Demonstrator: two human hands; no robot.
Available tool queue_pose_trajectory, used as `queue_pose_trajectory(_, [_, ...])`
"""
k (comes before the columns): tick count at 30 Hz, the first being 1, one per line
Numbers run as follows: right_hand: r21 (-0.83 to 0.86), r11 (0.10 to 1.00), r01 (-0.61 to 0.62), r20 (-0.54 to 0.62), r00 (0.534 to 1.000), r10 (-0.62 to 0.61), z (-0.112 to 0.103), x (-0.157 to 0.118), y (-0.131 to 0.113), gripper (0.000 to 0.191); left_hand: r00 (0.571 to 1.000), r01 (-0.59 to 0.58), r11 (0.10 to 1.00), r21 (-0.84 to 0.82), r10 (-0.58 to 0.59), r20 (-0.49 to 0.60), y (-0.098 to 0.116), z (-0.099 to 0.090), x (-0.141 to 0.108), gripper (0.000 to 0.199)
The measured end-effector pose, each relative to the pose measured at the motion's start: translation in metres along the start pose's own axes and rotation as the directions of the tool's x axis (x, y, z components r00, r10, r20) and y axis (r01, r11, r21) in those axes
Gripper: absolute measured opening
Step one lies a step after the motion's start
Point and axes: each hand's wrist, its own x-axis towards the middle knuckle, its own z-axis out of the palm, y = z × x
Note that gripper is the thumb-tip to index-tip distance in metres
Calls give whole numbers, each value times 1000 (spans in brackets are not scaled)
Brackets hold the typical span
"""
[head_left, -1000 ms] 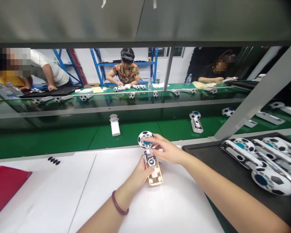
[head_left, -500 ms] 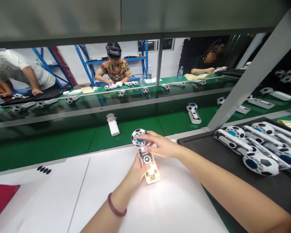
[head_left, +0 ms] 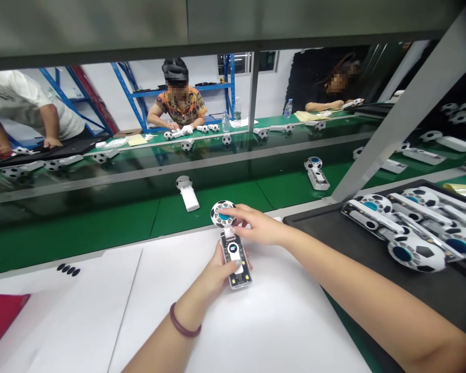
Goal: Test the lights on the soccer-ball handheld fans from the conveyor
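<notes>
My left hand [head_left: 217, 270] is shut around the clear body of a handheld fan [head_left: 236, 261], which has a small round display and a football-patterned head [head_left: 219, 212]. The fingertips of my right hand [head_left: 252, 224] press on that head from the right and hide part of its blue centre. Both hands are above a white sheet [head_left: 291, 324]. A dark cord bracelet [head_left: 184, 321] circles my left wrist.
A black tray [head_left: 334, 233] with several fans lies to my right. Beyond the sheet, a green conveyor belt [head_left: 81, 228] carries more fans [head_left: 187, 192]. Several co-workers [head_left: 178, 98] sit behind a glass divider. A grey strut [head_left: 404, 114] crosses the upper right.
The bright glow from the fan's body has gone out, leaving small corner lights. Everything in view has shifted slightly with my head, while both hands keep their hold on the fan.
</notes>
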Motion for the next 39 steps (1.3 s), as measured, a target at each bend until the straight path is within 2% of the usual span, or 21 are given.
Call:
queue_pose_trajectory(2, [35,999,-13,-11,1000,14,1,0,3,53,1000,22,999,-23,-22,11,0,-1,0,53])
queue_pose_trajectory(4, [129,989,-73,-5,997,74,2,1,6,71,999,36,998,-46,-35,34,0,-1,-1,48])
queue_pose_trajectory(6, [248,954,-168,33,986,164,2,1,9,91,997,37,998,-51,-34,64,0,0,-1,48])
queue_pose_trajectory(8, [354,902,-246,106,969,223,1,2,11,97,995,33,999,-25,-31,95,-1,1,-2,50])
queue_pose_trajectory(10, [431,847,-311,229,946,231,-1,2,12,81,992,24,1000,19,-26,123,-3,0,-2,51])
queue_pose_trajectory(13, [462,787,-408,453,872,185,-2,1,11,46,988,13,994,111,-30,155,-6,-3,-3,53])
queue_pose_trajectory(15, [485,756,-439,515,842,159,0,0,11,44,984,14,985,173,-44,174,-6,-4,-3,57])
queue_pose_trajectory(17, [520,721,-458,545,828,132,3,0,13,51,980,20,976,217,-62,189,-5,-3,-3,64])
queue_pose_trajectory(23, [577,692,-435,569,821,41,9,1,22,49,979,54,968,246,-100,180,0,0,-4,71])
queue_pose_trajectory(26, [585,685,-434,579,815,21,9,1,24,46,977,52,964,262,-103,187,1,0,-3,69])
queue_pose_trajectory(29, [608,668,-429,568,823,11,9,0,25,42,975,39,960,277,-97,201,2,0,-4,74])
queue_pose_trajectory(35, [684,514,-518,637,767,-76,13,-1,19,45,973,-1,952,306,-71,221,-2,-4,-1,83])
queue_pose_trajectory(37, [695,533,-483,598,800,-54,11,0,12,45,973,-38,945,326,-40,227,-6,-7,2,82])
queue_pose_trajectory(39, [696,602,-391,471,882,28,6,1,-1,40,968,-117,938,325,34,250,-8,-9,5,86])
